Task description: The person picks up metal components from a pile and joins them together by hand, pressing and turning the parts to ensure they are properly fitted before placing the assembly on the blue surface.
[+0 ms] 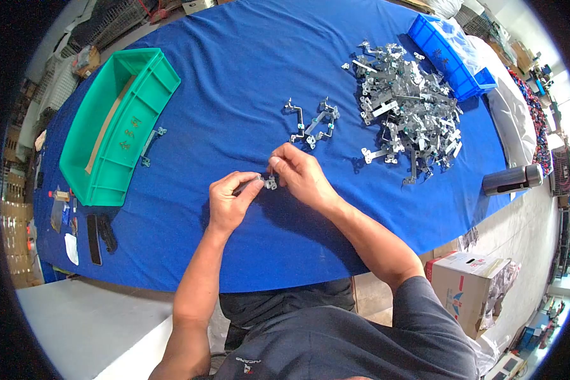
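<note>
My left hand [229, 201] and my right hand [299, 175] meet over the blue tablecloth [247, 76] and pinch a small metal bracket [270, 183] between their fingertips. Just beyond the hands lie a few separate metal brackets [312, 121]. A large heap of the same metal brackets [406, 104] lies further right on the cloth.
A green plastic bin [121, 120] stands at the left with a wooden strip inside, and one bracket [151, 145] lies beside it. A blue bin [448, 54] sits behind the heap. A grey cylinder [513, 179] rests at the table's right edge. A cardboard box [468, 285] stands on the floor.
</note>
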Motion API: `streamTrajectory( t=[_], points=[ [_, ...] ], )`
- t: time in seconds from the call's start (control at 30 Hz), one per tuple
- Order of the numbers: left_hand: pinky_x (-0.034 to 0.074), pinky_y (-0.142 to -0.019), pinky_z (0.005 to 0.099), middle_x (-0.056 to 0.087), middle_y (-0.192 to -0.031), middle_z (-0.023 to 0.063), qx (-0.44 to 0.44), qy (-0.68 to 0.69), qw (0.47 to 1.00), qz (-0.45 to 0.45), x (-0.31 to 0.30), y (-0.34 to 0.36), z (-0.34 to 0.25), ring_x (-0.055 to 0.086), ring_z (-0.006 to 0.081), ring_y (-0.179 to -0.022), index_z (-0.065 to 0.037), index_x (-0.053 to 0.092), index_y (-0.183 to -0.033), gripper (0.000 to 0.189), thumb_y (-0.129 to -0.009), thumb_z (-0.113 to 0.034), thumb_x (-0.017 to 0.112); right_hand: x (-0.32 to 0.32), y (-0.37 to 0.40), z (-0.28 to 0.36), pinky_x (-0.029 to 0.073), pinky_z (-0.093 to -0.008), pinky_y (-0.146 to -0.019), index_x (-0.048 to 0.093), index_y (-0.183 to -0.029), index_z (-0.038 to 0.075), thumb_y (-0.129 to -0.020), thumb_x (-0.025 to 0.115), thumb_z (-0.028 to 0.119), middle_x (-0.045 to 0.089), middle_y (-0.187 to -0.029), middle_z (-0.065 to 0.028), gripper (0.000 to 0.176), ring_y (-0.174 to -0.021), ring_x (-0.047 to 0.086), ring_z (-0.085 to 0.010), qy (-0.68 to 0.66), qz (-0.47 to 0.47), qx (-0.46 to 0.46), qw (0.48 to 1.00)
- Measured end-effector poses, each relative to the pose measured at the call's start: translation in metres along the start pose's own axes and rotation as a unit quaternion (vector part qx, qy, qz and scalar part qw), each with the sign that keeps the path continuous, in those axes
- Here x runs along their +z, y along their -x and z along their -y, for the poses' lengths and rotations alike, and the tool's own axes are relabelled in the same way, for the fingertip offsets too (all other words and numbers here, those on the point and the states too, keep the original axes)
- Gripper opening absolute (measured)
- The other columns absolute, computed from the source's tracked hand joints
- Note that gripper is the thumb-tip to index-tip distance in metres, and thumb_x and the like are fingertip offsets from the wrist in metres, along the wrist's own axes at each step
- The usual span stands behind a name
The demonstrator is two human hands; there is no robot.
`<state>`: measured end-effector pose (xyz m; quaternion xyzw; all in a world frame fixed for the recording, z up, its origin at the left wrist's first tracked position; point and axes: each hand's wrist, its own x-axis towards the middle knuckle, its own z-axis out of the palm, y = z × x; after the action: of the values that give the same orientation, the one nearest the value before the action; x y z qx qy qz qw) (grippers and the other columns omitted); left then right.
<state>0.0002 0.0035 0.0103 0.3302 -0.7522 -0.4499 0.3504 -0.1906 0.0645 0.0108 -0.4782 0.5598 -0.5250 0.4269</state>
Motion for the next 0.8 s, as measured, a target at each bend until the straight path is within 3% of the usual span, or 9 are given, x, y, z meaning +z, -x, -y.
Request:
streamTrajectory(
  t=[0.07, 0.17, 0.33, 0.47, 0.57, 0.67, 0.8],
  points=[
    [0.052, -0.068, 0.0244, 0.073, -0.085, 0.0044, -0.024, 0.038, 0.999, -0.018, 0.001, 0.0, 0.003, 0.065, 0.0083, -0.076, 0.002, 0.075, -0.099, 0.013, -0.09, -0.007, 0.075, -0.004, -0.002, 0.003, 0.044, -0.0221, -0.049, 0.06, -0.103, 0.003, -0.107, 0.052, 0.022, 0.063, -0.083, -0.002, 0.02, -0.065, 0.055, -0.006, -0.017, -0.021, 0.043, 0.999],
    [0.052, -0.069, 0.0236, 0.073, -0.087, 0.0026, -0.048, 0.075, 0.996, -0.029, 0.0, 0.001, 0.006, 0.064, 0.0071, -0.078, 0.001, 0.075, -0.101, 0.013, -0.091, -0.007, 0.075, -0.002, -0.003, 0.007, 0.044, -0.022, -0.049, 0.06, -0.101, 0.004, -0.106, 0.052, 0.022, 0.064, -0.084, -0.0029, 0.021, -0.065, 0.055, -0.0058, -0.149, -0.057, 0.047, 0.986],
    [0.049, -0.072, 0.0205, 0.072, -0.091, 0.0009, -0.104, 0.148, 0.978, -0.101, -0.002, 0.002, 0.012, 0.061, 0.0045, -0.082, 0.002, 0.074, -0.105, 0.014, -0.093, -0.006, 0.073, -0.004, 0.0, 0.007, 0.045, -0.0226, -0.052, 0.064, -0.11, 0.001, -0.105, 0.055, 0.02, 0.065, -0.083, -0.0022, 0.021, -0.066, 0.056, -0.0062, -0.024, 0.067, 0.083, 0.994],
    [0.049, -0.072, 0.0202, 0.071, -0.091, 0.0003, -0.077, 0.114, 0.989, -0.053, -0.001, 0.003, 0.005, 0.06, 0.0043, -0.082, 0.003, 0.074, -0.104, 0.014, -0.093, -0.005, 0.073, 0.0, 0.0, -0.006, 0.045, -0.0235, -0.058, 0.064, -0.108, 0.0, -0.104, 0.056, 0.018, 0.066, -0.083, -0.0017, 0.02, -0.067, 0.054, -0.0054, -0.003, 0.075, 0.042, 0.996],
    [0.049, -0.072, 0.0203, 0.071, -0.091, -0.0002, -0.076, 0.109, 0.99, -0.056, -0.001, 0.002, 0.008, 0.061, 0.0043, -0.082, 0.002, 0.074, -0.104, 0.013, -0.093, -0.005, 0.073, -0.002, 0.0, 0.0, 0.046, -0.0237, -0.058, 0.064, -0.109, 0.0, -0.104, 0.057, 0.018, 0.066, -0.083, -0.0018, 0.02, -0.067, 0.055, -0.0056, -0.011, 0.082, 0.063, 0.995],
    [0.049, -0.071, 0.0206, 0.071, -0.09, -0.0006, -0.08, 0.155, 0.976, -0.132, 0.001, 0.003, 0.014, 0.061, 0.0043, -0.081, 0.002, 0.074, -0.104, 0.013, -0.093, -0.005, 0.073, -0.003, 0.001, 0.005, 0.049, -0.0297, -0.056, 0.066, -0.104, 0.0, -0.101, 0.058, 0.018, 0.069, -0.078, -0.0052, 0.02, -0.062, 0.06, -0.0099, 0.01, 0.064, 0.054, 0.996],
    [0.047, -0.068, 0.0197, 0.07, -0.089, -0.0015, -0.082, 0.127, 0.985, -0.085, -0.002, 0.002, 0.012, 0.058, 0.0033, -0.078, 0.002, 0.074, -0.104, 0.013, -0.093, -0.006, 0.073, -0.001, -0.001, -0.004, 0.049, -0.029, -0.057, 0.067, -0.103, 0.0, -0.101, 0.059, 0.018, 0.069, -0.078, -0.0046, 0.02, -0.062, 0.059, -0.0095, -0.003, 0.072, 0.029, 0.997]
  ],
)
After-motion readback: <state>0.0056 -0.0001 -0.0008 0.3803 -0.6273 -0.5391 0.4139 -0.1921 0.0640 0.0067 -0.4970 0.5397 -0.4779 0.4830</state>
